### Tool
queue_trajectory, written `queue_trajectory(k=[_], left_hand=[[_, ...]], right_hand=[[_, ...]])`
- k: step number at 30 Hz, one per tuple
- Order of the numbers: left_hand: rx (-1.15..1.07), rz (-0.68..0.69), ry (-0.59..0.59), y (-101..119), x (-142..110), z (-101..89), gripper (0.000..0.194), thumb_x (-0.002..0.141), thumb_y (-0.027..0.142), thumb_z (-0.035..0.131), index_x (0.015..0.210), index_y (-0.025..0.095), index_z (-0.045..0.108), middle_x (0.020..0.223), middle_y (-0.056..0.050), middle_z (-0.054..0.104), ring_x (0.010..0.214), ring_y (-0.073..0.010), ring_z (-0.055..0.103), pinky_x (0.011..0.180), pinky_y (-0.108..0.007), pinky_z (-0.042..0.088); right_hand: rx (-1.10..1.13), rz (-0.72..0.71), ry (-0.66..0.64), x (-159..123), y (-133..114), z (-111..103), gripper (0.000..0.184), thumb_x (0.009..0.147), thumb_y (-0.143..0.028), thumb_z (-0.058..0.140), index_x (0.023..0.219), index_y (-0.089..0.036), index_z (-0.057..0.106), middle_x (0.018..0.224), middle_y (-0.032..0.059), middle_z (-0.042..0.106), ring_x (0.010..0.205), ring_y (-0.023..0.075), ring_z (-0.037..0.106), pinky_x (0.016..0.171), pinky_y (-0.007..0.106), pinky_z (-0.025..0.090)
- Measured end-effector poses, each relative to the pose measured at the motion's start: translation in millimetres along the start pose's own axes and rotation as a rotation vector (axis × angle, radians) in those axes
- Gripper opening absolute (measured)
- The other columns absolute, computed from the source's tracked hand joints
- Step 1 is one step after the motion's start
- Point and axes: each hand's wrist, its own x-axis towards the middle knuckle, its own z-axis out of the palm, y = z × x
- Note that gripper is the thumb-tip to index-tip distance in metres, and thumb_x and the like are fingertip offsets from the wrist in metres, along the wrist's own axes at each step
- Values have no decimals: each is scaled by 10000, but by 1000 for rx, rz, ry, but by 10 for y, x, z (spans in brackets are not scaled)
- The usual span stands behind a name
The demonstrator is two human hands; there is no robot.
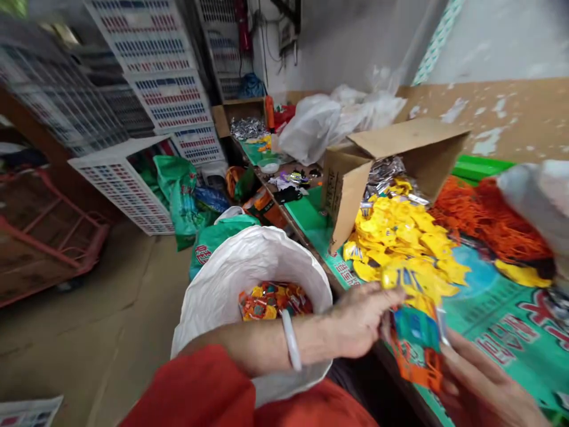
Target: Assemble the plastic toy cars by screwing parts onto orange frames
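Observation:
My left hand (362,320), with a pale bangle (291,341) on its wrist, is closed on the upper left edge of a plastic toy piece (418,332). The piece looks yellow at the top, teal in the middle and orange at the bottom, and is slightly blurred. From the right, my right hand (478,379) grips the same piece along its lower side. Just beyond the hands lies a heap of yellow plastic parts (400,231). Below my left forearm, a white sack (213,296) stands open with orange and yellow pieces (275,299) inside.
A tipped cardboard box (347,190) holds silvery parts behind the yellow heap. Orange stringy parts (493,219) lie to the right on the green-covered table (498,332). White plastic crates (164,95) are stacked at the back left, and a red cart (48,231) stands at far left.

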Motion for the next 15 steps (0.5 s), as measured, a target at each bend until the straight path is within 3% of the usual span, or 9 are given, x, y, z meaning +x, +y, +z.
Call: queue_trajectory(k=[3,4,6,8,10,13,15], left_hand=[[33,77,67,363,-234,-239,99,762,226,690,735,131,679,652,-20,666,529,-116,579,557,-226,462],[35,123,118,481,-317,-347,82,785,205,664,757,129,682,684,-32,682,564,-124,599,594,-228,471],[83,82,241,686,-485,-592,134,839,220,597,824,128,693,751,-65,709,624,-157,634,649,-264,492],[137,14,387,830,-635,-856,197,861,258,563,851,118,700,762,-87,719,660,-179,648,682,-291,502],[165,-13,467,913,-733,-1115,183,848,266,577,853,131,700,708,-59,705,652,-179,646,666,-289,499],[204,-69,599,961,-739,-1460,285,903,290,476,823,111,682,677,-14,672,728,-181,661,681,-297,480],[236,-80,685,979,-669,-1657,429,972,247,279,861,76,657,739,16,646,823,-167,656,724,-330,452]], right_hand=[[24,11,-105,-16,-141,633,451,543,-387,837,958,-257,721,739,32,710,553,156,605,541,301,501],[-3,20,-166,1,-151,830,445,574,-413,819,971,-242,712,624,-4,648,466,109,520,475,259,443],[-116,-2,-312,69,-115,1167,467,627,-472,760,996,-195,687,514,-48,524,405,76,400,403,217,323],[-371,-65,-495,172,-24,1438,425,757,-485,629,1031,-161,659,507,-53,487,415,85,403,409,222,325],[-498,-65,-585,304,85,1670,333,832,-396,566,1033,-144,648,507,-53,482,419,93,425,418,232,356],[-675,-55,-638,536,231,1985,247,879,-334,562,963,-117,645,574,-27,547,461,99,499,454,242,433],[-798,-107,-632,677,297,2157,254,904,-346,561,1015,-126,622,834,26,646,667,126,614,601,280,529]])
